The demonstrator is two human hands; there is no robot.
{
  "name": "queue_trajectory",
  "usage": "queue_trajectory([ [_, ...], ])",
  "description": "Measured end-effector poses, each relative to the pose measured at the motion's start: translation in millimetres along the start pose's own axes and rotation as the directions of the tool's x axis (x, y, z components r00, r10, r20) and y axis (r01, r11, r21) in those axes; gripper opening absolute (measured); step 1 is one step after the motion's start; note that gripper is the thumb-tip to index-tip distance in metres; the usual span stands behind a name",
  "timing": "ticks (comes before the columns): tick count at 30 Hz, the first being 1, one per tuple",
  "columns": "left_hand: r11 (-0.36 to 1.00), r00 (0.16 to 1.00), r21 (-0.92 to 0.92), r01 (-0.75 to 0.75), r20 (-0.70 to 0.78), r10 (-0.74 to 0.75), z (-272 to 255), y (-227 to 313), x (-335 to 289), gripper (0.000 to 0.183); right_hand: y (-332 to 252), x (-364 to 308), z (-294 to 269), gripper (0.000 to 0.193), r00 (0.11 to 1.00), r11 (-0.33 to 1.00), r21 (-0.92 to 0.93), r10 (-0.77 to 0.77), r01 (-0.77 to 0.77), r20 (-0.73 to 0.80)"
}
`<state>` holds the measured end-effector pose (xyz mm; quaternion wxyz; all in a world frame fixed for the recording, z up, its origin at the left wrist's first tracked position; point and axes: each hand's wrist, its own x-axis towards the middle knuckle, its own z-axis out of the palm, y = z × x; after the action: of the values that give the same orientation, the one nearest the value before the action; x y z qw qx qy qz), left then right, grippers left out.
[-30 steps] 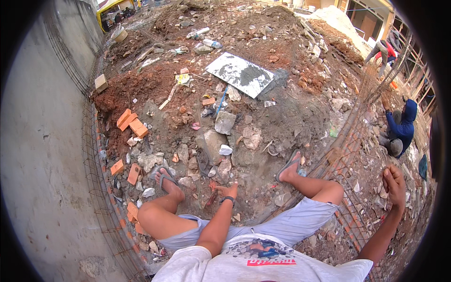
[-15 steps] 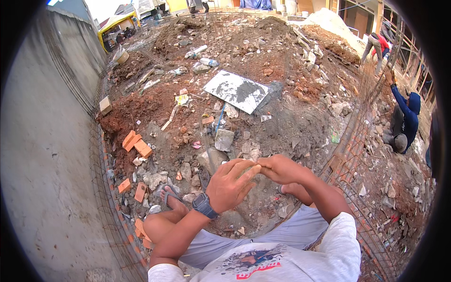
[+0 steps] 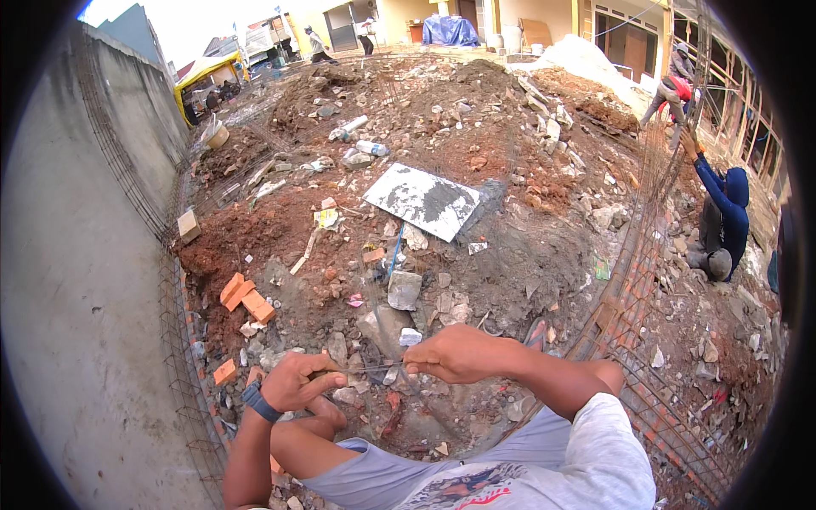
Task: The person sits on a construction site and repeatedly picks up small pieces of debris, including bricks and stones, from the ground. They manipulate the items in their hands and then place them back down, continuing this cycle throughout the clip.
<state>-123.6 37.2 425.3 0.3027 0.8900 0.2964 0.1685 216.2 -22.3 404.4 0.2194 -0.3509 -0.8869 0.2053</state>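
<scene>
Pinched fingers (image 3: 432,357) hide both ends of the thin wire (image 3: 374,369).

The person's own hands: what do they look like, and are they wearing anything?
No gloves! The left hand has a chunky, dark blue-grey watch around its wrist. The right hand is bare, with no watch showing. The right sleeve is short, loose and pale grey.

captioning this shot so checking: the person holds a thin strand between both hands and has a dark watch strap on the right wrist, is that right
Not quite: the head view shows the dark watch strap on the left wrist, not the right. The thin strand is held between the left hand and the right hand.
</scene>
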Motion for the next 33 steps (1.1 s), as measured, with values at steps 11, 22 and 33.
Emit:
queue_trajectory([
  [11, 0.736, 0.933, 0.599, 0.315, -0.053, -0.356, -16, -135, -68, 0.039, 68, 19, 135, 0.021, 0.944, 0.953, -0.121, 0.293, -0.277, 0.152],
  [22, 0.955, 0.878, 0.292, 0.058, 0.441, -0.188, 109, -108, 8, 0.048, 73, 47, 215, 0.033, 0.923, 0.849, 0.405, 0.219, -0.340, 0.317],
  [33, 0.995, 0.879, -0.063, 0.073, 0.475, -0.035, 121, -121, 35, 0.029, 61, 19, 175, 0.042, 0.914, 0.641, 0.653, 0.240, -0.403, 0.327],
])
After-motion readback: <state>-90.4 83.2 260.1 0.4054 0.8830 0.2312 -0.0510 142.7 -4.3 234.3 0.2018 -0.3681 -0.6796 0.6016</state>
